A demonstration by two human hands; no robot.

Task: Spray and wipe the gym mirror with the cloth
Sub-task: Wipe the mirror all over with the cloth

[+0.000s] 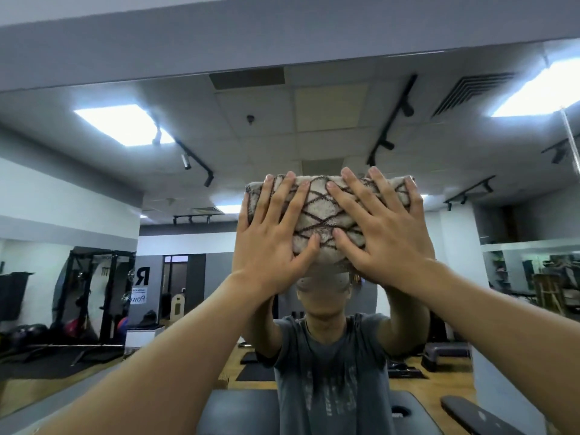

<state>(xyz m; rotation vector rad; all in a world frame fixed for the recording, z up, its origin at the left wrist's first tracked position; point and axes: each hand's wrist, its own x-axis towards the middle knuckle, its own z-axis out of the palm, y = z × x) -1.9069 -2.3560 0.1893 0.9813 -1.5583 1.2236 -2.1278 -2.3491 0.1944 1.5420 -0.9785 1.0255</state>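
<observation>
The left hand [270,233] lies flat with fingers spread, palm pressed on the left half of the cloth [324,215]. The right hand [381,227] does the same on the right half, fingers fanned, thumbs nearly meeting at the cloth's lower middle. Neither hand pinches anything; both push the folded, diamond-patterned cloth against the mirror [125,189]. The cloth sits high on the glass, around the middle of its width, below the top edge. No spray bottle shows. Wiping seems under way, so spraying is likely done. Whether the glass is wet or streaked cannot be told; most of the mirror on either side and below probably remains.
</observation>
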